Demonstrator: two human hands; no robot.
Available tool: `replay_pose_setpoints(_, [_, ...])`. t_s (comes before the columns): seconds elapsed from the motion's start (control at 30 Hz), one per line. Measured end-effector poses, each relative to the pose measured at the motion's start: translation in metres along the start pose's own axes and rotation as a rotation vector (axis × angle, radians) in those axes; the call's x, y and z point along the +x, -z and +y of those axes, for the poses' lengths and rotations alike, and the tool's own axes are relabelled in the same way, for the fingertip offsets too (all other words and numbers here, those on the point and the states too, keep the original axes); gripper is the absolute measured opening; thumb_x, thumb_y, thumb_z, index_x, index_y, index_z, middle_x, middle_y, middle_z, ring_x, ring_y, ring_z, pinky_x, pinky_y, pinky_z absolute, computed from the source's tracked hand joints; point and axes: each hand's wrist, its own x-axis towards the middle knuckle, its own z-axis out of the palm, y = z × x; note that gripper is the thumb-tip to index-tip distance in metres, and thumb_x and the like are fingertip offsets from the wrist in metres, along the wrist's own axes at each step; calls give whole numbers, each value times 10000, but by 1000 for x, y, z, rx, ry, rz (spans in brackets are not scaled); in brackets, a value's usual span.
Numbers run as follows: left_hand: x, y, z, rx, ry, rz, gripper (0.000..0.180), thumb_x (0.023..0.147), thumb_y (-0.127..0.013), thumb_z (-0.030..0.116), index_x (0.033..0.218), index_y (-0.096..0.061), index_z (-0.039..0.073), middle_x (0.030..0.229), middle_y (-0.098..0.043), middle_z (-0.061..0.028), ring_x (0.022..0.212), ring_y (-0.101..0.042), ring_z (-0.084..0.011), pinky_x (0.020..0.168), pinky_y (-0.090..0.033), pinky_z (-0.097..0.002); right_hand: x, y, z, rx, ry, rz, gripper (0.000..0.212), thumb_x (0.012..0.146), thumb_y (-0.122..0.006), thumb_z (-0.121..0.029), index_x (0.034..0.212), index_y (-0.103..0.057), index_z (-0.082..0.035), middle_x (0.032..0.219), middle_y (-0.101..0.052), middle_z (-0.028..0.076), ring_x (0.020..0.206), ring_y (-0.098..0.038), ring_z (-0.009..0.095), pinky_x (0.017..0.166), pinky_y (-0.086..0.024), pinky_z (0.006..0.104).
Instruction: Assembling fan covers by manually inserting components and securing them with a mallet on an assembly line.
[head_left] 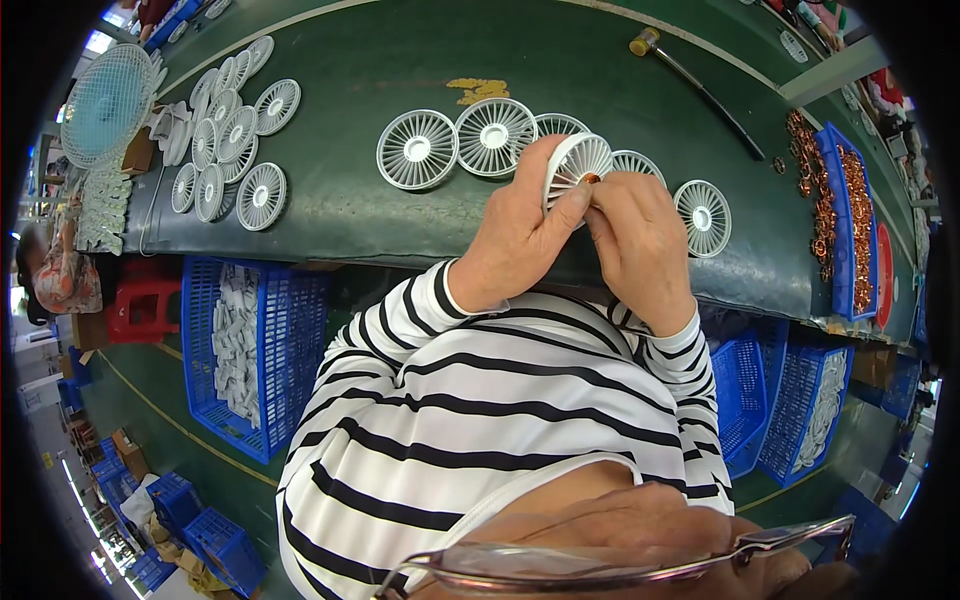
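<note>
The left hand (508, 242) grasps a white spoked wheel (582, 158), holding it tilted above the near part of the green tabletop (340, 120), with the thumb across its face. The right hand (645, 242) is bent in from the other side, its fingertips pinched together at the middle of the wheel, where a small copper-coloured piece (592, 178) shows. That piece is mostly covered by the fingers, so I cannot tell whether it sits in the hub or is only held against it.

Five similar wheels (417, 150) lie around the hands: two to the left, two partly hidden behind, and one to the right. A larger cluster of white wheels (238, 135) lies farther left, near a fan (105, 105) with a mesh guard. A mallet (704, 92) with a yellowish head lies slantwise on the far right. Beyond it, loose copper rings (822, 225) lie beside a long blue tray (838, 200) filled with more of them.
</note>
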Motion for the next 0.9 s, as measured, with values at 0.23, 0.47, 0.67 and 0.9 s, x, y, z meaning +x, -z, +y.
replay_pose_setpoints(0.23, [0,25,16,-515,372,-477,486,923,-616,228,1281,-399,-18,1080,-531,-76,978,-532,-118,836,-469,-269,-9,32,-1,89,87,-12,288,679,-778,-184,951,-716,-111,882,-616,9,831,-559,203,884,-383,428])
replay_pose_setpoints(0.47, [-11,22,25,-608,405,-662,499,942,-611,226,1320,-384,-8,1145,-518,-69,1072,-506,-117,924,-428,-275,-21,40,7,423,185,-78,336,697,-780,-226,993,-716,-79,1165,-631,90,998,-563,268,937,-420,415])
replay_pose_setpoints(0.67, [-12,7,18,-527,195,-339,477,955,-580,172,1336,-358,-9,1173,-541,-71,1042,-540,-105,895,-453,-259,-32,11,0,1122,-471,28,524,948,-571,-181,1401,-395,16,1376,-461,144,1237,-472,199,1041,-359,316])
replay_pose_setpoints(0.9, [-8,6,0,-436,81,-324,505,950,-575,107,1371,-326,-15,1221,-545,-99,1101,-537,-129,949,-437,-275,-25,2,3,1218,-622,-1,504,959,-576,-202,1380,-402,12,1204,-533,86,1117,-509,129,974,-399,269])
